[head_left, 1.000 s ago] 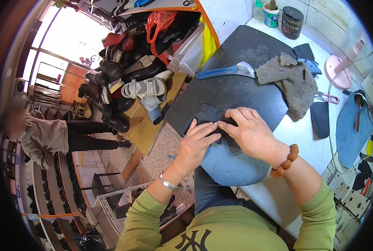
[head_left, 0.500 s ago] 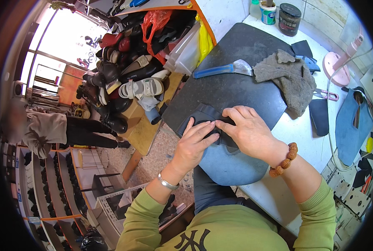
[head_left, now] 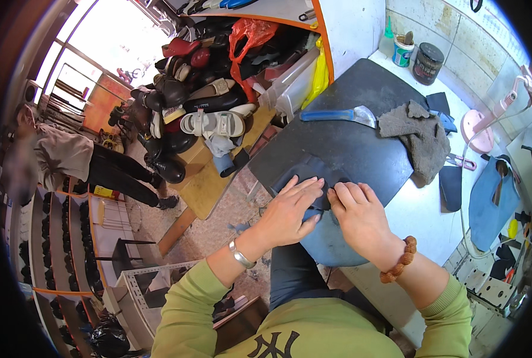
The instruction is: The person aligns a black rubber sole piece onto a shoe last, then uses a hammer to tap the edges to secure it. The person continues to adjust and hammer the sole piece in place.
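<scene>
A dark leather piece (head_left: 309, 169) lies near the front edge of a black work board (head_left: 355, 143). My left hand (head_left: 291, 210) rests on it, fingers stretched out flat and thumb apart. My right hand (head_left: 361, 218) presses beside it, fingers lying bent on the surface, a small gap from the left fingertips. Neither hand visibly grips anything. Below them, a blue-grey sheet of leather (head_left: 331, 247) hangs over the board's edge above my lap. What lies under the palms is hidden. Farther back are a blue-handled knife (head_left: 330, 115) and a crumpled grey cloth (head_left: 421, 140).
A dark jar (head_left: 428, 63) and a small tub (head_left: 403, 52) stand at the back. At right are scissors (head_left: 460, 161), a pink lamp base (head_left: 478, 131) and a blue leather piece (head_left: 494, 203). Piled shoes (head_left: 212, 122) sit at left; a person (head_left: 66, 155) stands beyond.
My hands have moved slightly apart from their close, fingertip-to-fingertip position. The left fingers now lie flatter on the leather, and the right fingers have drawn back toward me. The view has shifted.
</scene>
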A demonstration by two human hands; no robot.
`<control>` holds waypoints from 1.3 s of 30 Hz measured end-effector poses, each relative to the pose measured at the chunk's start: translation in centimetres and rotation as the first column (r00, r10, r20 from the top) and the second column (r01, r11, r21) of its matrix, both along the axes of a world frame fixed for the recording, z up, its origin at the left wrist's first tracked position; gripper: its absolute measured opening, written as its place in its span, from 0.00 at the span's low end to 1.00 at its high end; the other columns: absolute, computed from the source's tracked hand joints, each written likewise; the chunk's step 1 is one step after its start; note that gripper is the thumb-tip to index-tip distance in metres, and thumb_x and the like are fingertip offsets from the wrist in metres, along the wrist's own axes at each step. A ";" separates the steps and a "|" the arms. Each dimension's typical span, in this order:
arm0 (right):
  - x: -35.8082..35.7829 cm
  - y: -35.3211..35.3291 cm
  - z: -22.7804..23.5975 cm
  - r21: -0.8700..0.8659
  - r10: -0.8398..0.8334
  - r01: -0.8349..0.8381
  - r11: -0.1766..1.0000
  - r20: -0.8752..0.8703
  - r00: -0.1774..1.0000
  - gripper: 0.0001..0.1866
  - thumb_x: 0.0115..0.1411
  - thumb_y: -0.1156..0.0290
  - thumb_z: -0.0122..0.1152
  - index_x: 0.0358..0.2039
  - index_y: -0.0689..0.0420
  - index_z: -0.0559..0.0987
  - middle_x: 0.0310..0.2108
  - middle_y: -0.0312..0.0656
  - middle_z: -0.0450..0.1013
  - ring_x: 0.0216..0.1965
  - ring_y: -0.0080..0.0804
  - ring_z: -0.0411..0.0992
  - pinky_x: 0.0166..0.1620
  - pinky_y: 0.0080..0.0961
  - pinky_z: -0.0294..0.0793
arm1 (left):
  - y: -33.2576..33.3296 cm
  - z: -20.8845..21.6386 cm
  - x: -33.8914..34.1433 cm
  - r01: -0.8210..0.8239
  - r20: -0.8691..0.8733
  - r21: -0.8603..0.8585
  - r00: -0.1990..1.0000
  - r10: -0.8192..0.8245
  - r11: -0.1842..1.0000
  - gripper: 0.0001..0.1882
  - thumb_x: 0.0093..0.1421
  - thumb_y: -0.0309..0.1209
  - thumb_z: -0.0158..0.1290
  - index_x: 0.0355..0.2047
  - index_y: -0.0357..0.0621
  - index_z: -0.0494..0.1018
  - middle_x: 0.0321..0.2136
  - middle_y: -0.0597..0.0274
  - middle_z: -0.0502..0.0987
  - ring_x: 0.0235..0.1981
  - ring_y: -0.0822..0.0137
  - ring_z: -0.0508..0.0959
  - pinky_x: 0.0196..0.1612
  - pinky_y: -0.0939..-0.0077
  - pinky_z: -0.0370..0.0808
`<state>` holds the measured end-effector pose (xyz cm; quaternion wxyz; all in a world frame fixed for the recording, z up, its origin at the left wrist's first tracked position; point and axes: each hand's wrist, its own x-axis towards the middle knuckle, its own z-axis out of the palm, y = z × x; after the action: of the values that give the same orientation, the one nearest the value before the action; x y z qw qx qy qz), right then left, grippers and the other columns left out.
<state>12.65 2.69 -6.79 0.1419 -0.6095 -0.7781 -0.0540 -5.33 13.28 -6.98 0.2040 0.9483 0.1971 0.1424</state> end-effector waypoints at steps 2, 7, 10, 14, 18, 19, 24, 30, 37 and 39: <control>-0.1 0.0 0.0 0.006 -0.006 0.006 1.000 -0.006 1.000 0.21 0.53 0.69 0.53 0.47 0.63 0.76 0.48 0.44 0.67 0.52 0.36 0.64 0.58 0.38 0.61 | -0.3 0.1 0.4 -0.055 0.035 0.085 0.998 0.052 0.995 0.24 0.53 0.34 0.59 0.49 0.36 0.70 0.58 0.47 0.67 0.62 0.53 0.65 0.64 0.48 0.57; -0.9 -0.6 -0.5 0.024 -0.052 0.052 0.998 -0.006 0.999 0.15 0.50 0.70 0.54 0.38 0.60 0.78 0.43 0.42 0.67 0.50 0.37 0.65 0.58 0.41 0.60 | -1.3 -0.2 1.5 -0.203 -0.170 0.303 0.950 0.262 0.931 0.32 0.50 0.39 0.60 0.53 0.35 0.68 0.58 0.46 0.67 0.63 0.54 0.64 0.65 0.49 0.54; -1.7 -1.9 -0.7 -0.007 -0.045 0.045 0.999 0.011 0.999 0.15 0.50 0.68 0.53 0.36 0.60 0.80 0.44 0.44 0.68 0.52 0.39 0.64 0.60 0.43 0.57 | -1.5 -0.3 1.5 -0.201 -0.098 0.282 0.967 0.236 0.938 0.32 0.50 0.39 0.59 0.52 0.32 0.68 0.57 0.42 0.67 0.61 0.51 0.64 0.64 0.48 0.54; -2.2 -2.1 -0.7 0.018 -0.107 0.107 0.994 -0.034 0.994 0.15 0.52 0.67 0.53 0.36 0.60 0.81 0.46 0.46 0.68 0.52 0.39 0.64 0.61 0.44 0.56 | -1.3 -0.3 1.5 -0.174 -0.131 0.280 0.967 0.217 0.944 0.29 0.53 0.36 0.57 0.52 0.32 0.68 0.57 0.41 0.67 0.61 0.48 0.65 0.65 0.48 0.52; -1.5 -4.9 -0.8 0.215 -0.089 0.109 0.971 -0.100 0.991 0.19 0.54 0.70 0.53 0.46 0.61 0.76 0.53 0.48 0.67 0.55 0.41 0.64 0.64 0.45 0.53 | -1.0 0.1 1.4 -0.233 -0.091 0.178 0.964 0.251 0.956 0.23 0.57 0.27 0.53 0.53 0.34 0.69 0.55 0.45 0.70 0.59 0.51 0.68 0.66 0.51 0.53; -1.1 -6.4 -0.8 0.288 -0.058 0.098 0.953 -0.143 0.988 0.20 0.55 0.71 0.54 0.49 0.61 0.75 0.54 0.48 0.66 0.55 0.42 0.64 0.65 0.45 0.53 | -1.1 0.1 1.2 -0.246 -0.025 0.131 0.968 0.252 0.960 0.21 0.57 0.25 0.52 0.51 0.34 0.70 0.55 0.45 0.71 0.58 0.51 0.68 0.65 0.51 0.54; 2.0 -18.7 -1.0 0.204 -0.260 0.405 0.891 -0.501 0.826 0.26 0.49 0.80 0.60 0.52 0.58 0.73 0.51 0.48 0.70 0.45 0.44 0.72 0.50 0.39 0.72 | -1.2 -0.3 -0.5 -0.306 0.413 0.103 0.879 0.239 0.946 0.02 0.57 0.19 0.51 0.30 0.38 0.70 0.36 0.52 0.79 0.42 0.53 0.76 0.57 0.60 0.67; 2.2 -27.5 0.1 0.170 -0.529 0.645 0.745 -0.440 0.726 0.21 0.49 0.81 0.60 0.47 0.61 0.76 0.43 0.49 0.74 0.39 0.48 0.74 0.41 0.37 0.76 | -1.2 1.4 -1.9 -0.544 0.435 -0.178 0.704 0.561 0.820 0.08 0.61 0.27 0.49 0.25 0.38 0.68 0.23 0.54 0.72 0.28 0.55 0.73 0.33 0.64 0.68; -1.4 -19.0 3.8 0.212 -0.223 0.396 0.894 -0.554 0.802 0.21 0.49 0.82 0.62 0.46 0.63 0.75 0.42 0.50 0.73 0.38 0.47 0.74 0.39 0.34 0.75 | -9.2 4.3 0.7 -0.113 0.409 -0.632 0.791 0.454 0.767 0.05 0.53 0.21 0.58 0.25 0.41 0.72 0.25 0.67 0.74 0.28 0.74 0.73 0.35 0.80 0.71; -3.5 -15.9 4.9 0.316 -0.047 0.242 0.918 -0.516 0.855 0.21 0.48 0.80 0.63 0.46 0.61 0.76 0.43 0.48 0.73 0.38 0.44 0.73 0.39 0.34 0.75 | -10.9 4.4 1.0 -0.061 0.394 -0.681 0.810 0.435 0.730 0.06 0.53 0.23 0.60 0.27 0.40 0.73 0.27 0.67 0.75 0.30 0.76 0.74 0.36 0.80 0.72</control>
<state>9.11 -13.19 -1.87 0.4454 -0.6225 -0.6415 -0.0509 -4.34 2.40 -2.55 0.5378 0.7065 0.2999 0.3489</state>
